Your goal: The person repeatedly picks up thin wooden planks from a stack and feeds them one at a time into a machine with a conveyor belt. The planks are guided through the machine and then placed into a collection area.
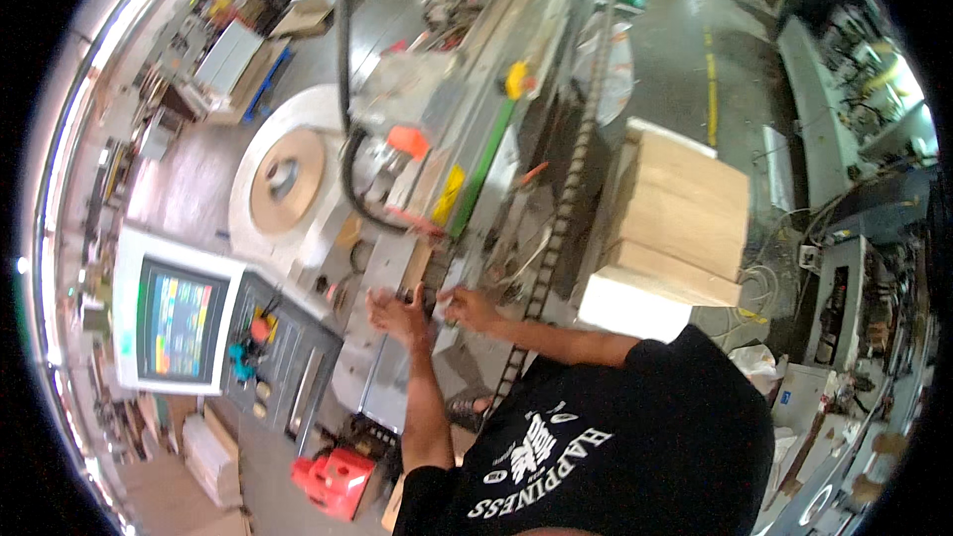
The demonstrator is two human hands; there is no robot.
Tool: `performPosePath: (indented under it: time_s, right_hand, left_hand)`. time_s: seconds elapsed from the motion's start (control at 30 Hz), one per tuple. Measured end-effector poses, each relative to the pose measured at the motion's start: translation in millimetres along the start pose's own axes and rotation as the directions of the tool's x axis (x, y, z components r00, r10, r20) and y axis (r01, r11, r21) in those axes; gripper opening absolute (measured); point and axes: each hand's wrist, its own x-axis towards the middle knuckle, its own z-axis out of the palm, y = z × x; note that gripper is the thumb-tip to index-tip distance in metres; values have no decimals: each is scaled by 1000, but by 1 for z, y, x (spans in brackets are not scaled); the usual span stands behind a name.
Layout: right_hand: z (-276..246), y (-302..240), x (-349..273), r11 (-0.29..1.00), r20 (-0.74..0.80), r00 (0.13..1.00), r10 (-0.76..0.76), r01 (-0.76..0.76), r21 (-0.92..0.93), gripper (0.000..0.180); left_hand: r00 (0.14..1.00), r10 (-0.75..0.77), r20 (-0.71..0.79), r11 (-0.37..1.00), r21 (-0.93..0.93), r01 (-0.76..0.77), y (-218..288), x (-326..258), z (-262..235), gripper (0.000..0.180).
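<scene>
Both hands meet at one point on the machine bed. The left hand (395, 316) is raised with fingers curled around the near end of a pale strip (444, 290); the right hand (469, 310) pinches the same strip from the other side. Whether either hand is clamped tight or merely touching cannot be told, since the fingers are small and blurred. The strip lies between the two hands, running away from the person toward the machine (437, 139). Just beyond the grip sits a wooden board (415, 263) on the grey bed. Further out along the same line stand a yellow tag (448, 194), a green rail (486, 164) and an orange guard (408, 141). A black hose (349, 139) curves down beside the guard. To the right of the hands a cable chain (556, 228) runs from near the right forearm up and away. Right of that chain is a stack of wooden panels (680, 218), well apart from the grip. To the left of the left hand stands a control panel (278, 352) with coloured knobs, and beside it a screen (179, 323) showing coloured blocks. Beyond the panel lies a round brown disc (286, 179) on a white base. Below the left forearm, on the floor, sits a red tool (333, 481).
</scene>
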Motion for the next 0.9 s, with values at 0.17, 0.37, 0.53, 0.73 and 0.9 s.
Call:
performPosePath:
  time_s: [0.17, 0.37, 0.53, 0.73, 0.9]
  right_hand:
    - [-73, 46, -71, 973, -135, 982, -133, 155, 173, 27]
    - [-135, 62, -181, 980, -336, 926, 171, -126, 153, 16]
    - [-162, 91, -245, 925, -476, 860, 184, -316, -212, 25]
    - [-183, 140, -356, 953, -653, 695, 301, -239, 184, 25]
    - [-206, 156, -416, 922, -791, 480, 378, -120, 368, 45]
  left_hand:
    - [998, 53, -40, 995, -83, -56, -21, -4, 11, 79]
    - [985, 15, -170, 987, -153, -42, -71, -31, 6, 75]
    - [978, 110, -175, 988, -86, -127, -102, -50, 7, 73]
    - [960, 154, -236, 945, -250, -213, -80, -91, -11, 71]
    - [965, 215, -152, 740, -620, -262, 0, -136, -38, 67]
